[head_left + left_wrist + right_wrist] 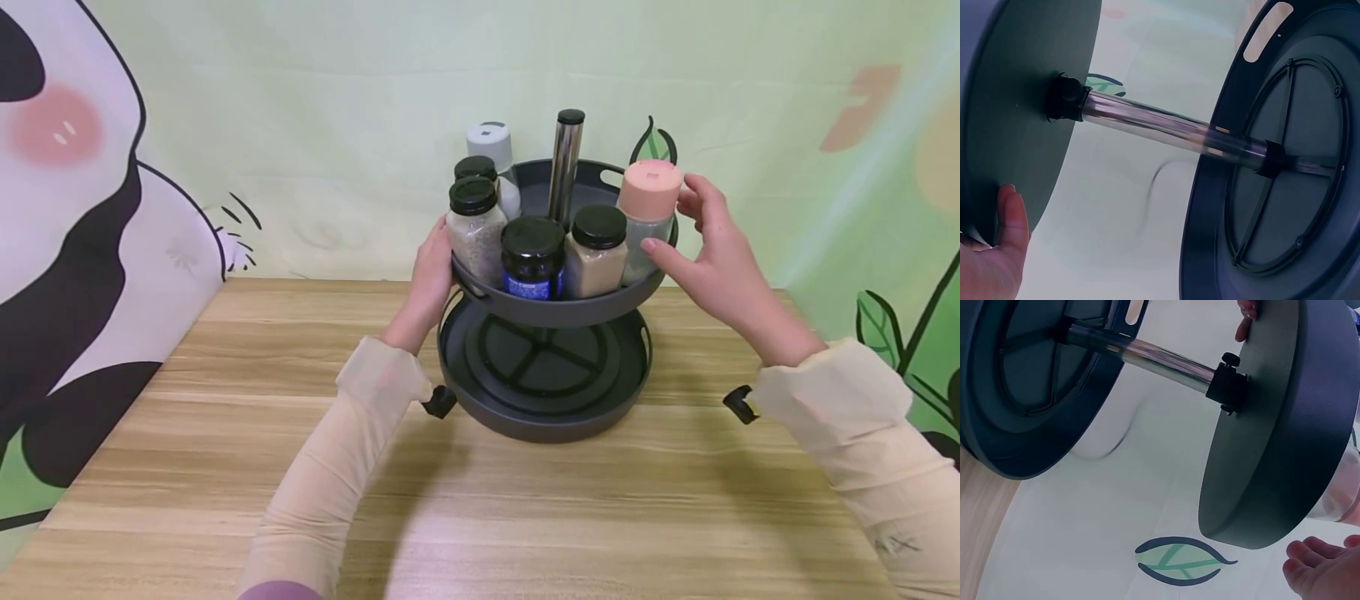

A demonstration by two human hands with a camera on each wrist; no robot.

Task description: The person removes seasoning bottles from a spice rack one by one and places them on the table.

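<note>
A dark grey two-tier round rack [546,429] stands on the table, its tiers joined by a shiny pole [1147,122]. At the left, my left hand [431,271] grips the rim of the upper tray [570,312]; its fingers [1015,219] reach under the tray. By the right rim, my right hand [723,262] is spread around a clear jar with a pink lid [651,192], thumb in front and fingers behind. Whether it touches the jar is unclear. In the right wrist view its fingers [1313,556] are loosely bent and apart from the tray.
Also on the upper tray are a white-capped bottle [489,146], a black-lidded jar of pale grains [477,242], another black-lidded jar [475,169], a dark jar with a blue label [532,262] and a jar of tan powder [596,258]. A printed cloth [337,150] hangs behind the wooden table [525,517].
</note>
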